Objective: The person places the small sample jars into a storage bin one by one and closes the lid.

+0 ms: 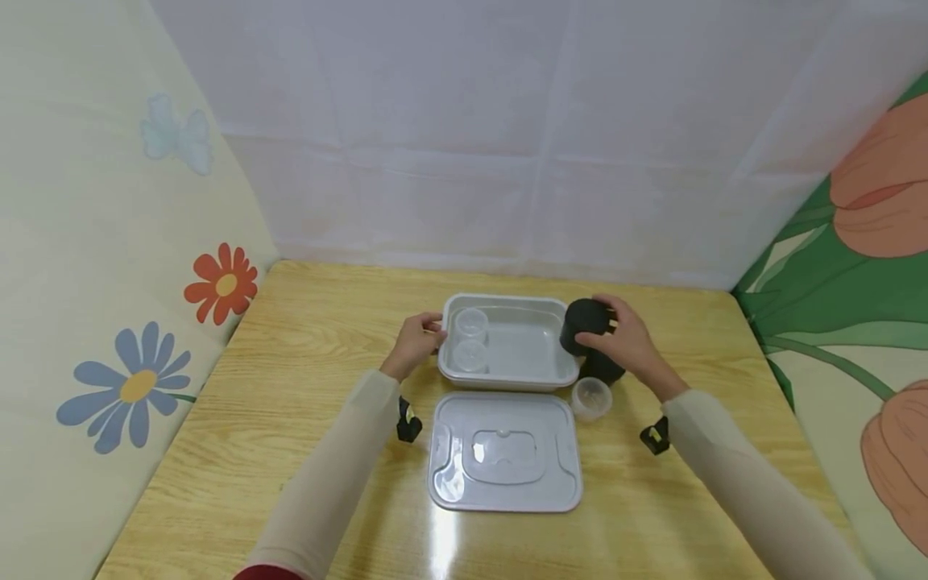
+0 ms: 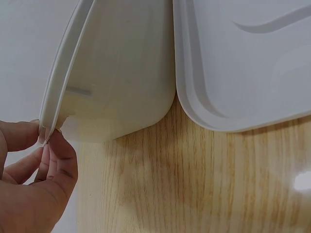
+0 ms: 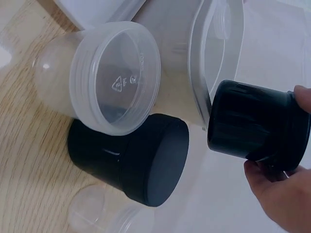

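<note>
In the head view a white rectangular plastic tub (image 1: 528, 345) stands on the table with two clear lidded jars (image 1: 471, 324) along its left inside. My left hand (image 1: 416, 345) pinches the tub's left rim between thumb and fingers, as the left wrist view shows. A black lidded jar (image 3: 250, 124) is in my right hand (image 1: 629, 345), gripped around its lid, over the tub's right rim. Below that hand a second black jar (image 3: 129, 158) stands on the table, outside the tub. Beside it is a clear jar (image 3: 99, 80) with a translucent lid.
The tub's flat white lid (image 1: 505, 491) lies on the wooden table (image 1: 326, 322) just in front of the tub. Another clear container (image 3: 87, 208) shows partly at the bottom of the right wrist view. A white cloth (image 1: 435, 201) hangs behind the table.
</note>
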A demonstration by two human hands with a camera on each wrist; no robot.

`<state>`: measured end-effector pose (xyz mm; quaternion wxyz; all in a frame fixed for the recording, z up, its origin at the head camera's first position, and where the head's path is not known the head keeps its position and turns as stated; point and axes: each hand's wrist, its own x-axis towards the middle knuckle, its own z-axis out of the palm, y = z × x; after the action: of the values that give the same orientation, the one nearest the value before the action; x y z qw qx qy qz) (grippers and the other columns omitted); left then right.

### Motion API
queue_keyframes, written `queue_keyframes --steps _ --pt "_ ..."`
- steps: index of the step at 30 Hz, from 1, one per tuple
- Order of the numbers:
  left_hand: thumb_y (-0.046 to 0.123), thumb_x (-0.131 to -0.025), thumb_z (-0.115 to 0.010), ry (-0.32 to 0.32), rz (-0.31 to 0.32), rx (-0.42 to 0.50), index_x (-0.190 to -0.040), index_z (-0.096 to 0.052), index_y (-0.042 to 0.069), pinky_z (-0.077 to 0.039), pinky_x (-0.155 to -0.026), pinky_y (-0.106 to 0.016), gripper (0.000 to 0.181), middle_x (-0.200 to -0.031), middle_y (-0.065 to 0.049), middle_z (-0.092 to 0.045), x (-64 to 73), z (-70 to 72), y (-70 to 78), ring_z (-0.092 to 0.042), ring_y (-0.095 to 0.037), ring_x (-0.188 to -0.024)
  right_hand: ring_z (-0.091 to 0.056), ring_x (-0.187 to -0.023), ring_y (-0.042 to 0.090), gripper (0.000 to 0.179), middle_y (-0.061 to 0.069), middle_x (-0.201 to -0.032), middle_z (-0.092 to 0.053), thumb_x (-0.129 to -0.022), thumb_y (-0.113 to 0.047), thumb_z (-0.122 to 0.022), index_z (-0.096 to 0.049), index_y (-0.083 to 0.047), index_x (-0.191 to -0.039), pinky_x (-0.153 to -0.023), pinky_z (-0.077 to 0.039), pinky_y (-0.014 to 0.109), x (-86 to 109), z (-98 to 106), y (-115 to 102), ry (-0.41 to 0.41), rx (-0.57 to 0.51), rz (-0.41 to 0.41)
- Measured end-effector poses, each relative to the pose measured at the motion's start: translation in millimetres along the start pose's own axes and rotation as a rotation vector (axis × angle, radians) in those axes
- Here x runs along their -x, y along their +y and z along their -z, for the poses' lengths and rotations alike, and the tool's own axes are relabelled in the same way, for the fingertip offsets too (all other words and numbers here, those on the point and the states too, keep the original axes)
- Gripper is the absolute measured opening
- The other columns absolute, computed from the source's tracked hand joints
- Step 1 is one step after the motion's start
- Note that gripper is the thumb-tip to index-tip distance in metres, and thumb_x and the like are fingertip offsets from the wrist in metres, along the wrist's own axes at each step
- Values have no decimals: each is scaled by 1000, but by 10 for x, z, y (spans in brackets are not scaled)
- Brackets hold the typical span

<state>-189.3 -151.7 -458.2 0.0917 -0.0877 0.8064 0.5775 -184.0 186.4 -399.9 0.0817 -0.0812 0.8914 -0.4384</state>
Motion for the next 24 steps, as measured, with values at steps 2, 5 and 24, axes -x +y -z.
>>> queue_keyframes --steps 2,5,24 --pt "-3 -91 -54 1 3 2 -131 -50 -7 -53 -59 -18 41 -99 -14 -54 7 -2 2 -53 -10 -71 -35 -131 45 78 25 -147 -32 -84 -22 -72 -29 -3 -147 -107 -36 58 -18 -23 3 -1 0 -2" --pt "-3 -91 -54 -1 5 -3 -132 -50 -7 -54 -60 -19 41 -101 -15 -54 16 0 11 -54 -11 -72 -36 -131 43 77 24 -146 -34 -84 -20 -72 -31 -2 -146 -107 -36 56 -45 -54 -6 1 -11 1" --pt "-3 -90 -54 9 11 -8 -132 -51 -6 -54 -60 -18 42 -100 -14 -55 18 -12 25 -53 -10 -72 -40 -128 43 75 26 -143 -38 -81 -14 -74 -34 1 -143 -105 -40 55 -235 -292 -146 11 -69 33"
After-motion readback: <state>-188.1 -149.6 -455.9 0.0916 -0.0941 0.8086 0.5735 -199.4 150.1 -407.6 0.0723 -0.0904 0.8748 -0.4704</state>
